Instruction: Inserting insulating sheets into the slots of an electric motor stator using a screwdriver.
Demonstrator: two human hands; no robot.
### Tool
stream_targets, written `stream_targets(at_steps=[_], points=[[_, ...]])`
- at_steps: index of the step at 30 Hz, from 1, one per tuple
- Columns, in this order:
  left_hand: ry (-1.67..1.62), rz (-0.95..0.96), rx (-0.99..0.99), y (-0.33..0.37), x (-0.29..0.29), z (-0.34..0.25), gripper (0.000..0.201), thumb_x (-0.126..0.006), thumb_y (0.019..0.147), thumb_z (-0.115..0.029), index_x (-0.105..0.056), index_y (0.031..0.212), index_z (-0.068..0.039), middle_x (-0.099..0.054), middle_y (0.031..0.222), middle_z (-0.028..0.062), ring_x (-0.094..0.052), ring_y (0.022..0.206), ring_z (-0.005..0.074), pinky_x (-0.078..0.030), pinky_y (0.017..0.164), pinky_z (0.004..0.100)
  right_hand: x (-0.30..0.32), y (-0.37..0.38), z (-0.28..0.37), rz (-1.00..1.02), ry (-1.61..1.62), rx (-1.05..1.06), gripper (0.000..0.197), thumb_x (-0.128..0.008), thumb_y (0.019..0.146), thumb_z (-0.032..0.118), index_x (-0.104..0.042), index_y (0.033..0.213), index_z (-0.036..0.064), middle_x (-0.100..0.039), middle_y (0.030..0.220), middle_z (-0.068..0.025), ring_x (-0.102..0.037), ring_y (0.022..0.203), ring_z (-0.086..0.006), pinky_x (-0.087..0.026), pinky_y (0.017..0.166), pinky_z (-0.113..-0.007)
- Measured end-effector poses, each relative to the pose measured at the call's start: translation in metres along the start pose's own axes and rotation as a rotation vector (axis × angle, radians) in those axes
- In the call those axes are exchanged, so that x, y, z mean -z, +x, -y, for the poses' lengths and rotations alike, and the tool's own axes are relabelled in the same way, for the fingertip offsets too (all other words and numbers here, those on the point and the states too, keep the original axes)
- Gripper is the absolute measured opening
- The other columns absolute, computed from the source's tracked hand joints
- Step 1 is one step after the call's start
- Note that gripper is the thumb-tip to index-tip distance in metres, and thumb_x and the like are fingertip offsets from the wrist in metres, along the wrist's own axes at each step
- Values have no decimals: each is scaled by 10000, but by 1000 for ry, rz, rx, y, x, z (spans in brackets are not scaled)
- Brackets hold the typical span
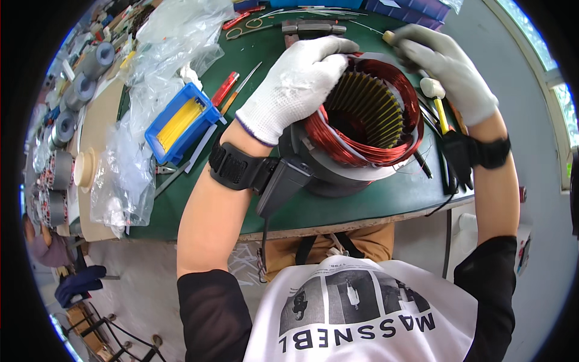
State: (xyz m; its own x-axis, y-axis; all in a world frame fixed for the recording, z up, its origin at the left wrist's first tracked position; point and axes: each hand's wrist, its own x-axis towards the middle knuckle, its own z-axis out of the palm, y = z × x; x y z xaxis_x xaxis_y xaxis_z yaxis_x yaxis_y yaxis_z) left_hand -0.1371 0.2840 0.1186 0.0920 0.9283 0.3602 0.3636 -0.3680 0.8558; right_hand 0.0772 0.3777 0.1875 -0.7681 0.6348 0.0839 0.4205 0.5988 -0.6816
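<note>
A motor stator (338, 142) with red copper windings and yellow slot liners stands on the green table in front of me. My left hand (301, 81), in a white knit glove, curls its fingers and thumb over the far-left rim of the windings. My right hand (452, 75), also gloved, is raised beyond the stator's right side, its fingers smeared by motion. By those fingertips is a tool with a pale yellow handle (388, 37) and a thin shaft; whether they grip it I cannot tell. Close to my right wrist lies a white-headed mallet (432, 88) with a yellow handle.
A hammer (313, 28) and scissors (250, 27) lie beyond the stator. To the left are a blue bin (181, 123) of yellow strips, a red-handled tool (225, 88) and clear plastic bags (129, 175). More stators (60, 172) crowd the far left; a grey wall (482, 42) stands right.
</note>
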Motion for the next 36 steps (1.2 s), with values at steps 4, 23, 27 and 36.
stream_targets(at_steps=[4,23,27,36], points=[[8,-31,-31,-4,0,-1,299,-450,910,-116,-596,1119,40,-654,1009,187,-635,933,294,-486,853,321,-33,13,-19,46,529,-94,351,-577,942,322,-579,1079,-1,-580,980,-33,-547,933,-102,-451,848,-232],[-21,34,165,-2,1,-20,360,-438,917,-132,-568,1206,40,-644,1055,89,-591,945,124,-458,859,242,-39,12,-12,-78,255,-49,386,-585,931,347,-635,1097,2,-663,948,-92,-622,855,-143,-503,781,-264],[-30,35,134,0,4,-18,359,-449,915,-130,-565,1207,43,-643,1063,89,-591,952,125,-458,870,243,-40,29,-11,2,62,-12,368,-535,928,390,-603,980,33,-617,899,-87,-589,848,-162,-448,796,-267],[420,261,-231,43,19,-25,278,-561,911,-174,-625,1096,24,-661,976,76,-607,877,126,-487,796,254,-10,-21,-14,-59,178,-77,280,-545,906,212,-636,1013,-30,-635,902,-52,-571,863,-119,-463,811,-251]])
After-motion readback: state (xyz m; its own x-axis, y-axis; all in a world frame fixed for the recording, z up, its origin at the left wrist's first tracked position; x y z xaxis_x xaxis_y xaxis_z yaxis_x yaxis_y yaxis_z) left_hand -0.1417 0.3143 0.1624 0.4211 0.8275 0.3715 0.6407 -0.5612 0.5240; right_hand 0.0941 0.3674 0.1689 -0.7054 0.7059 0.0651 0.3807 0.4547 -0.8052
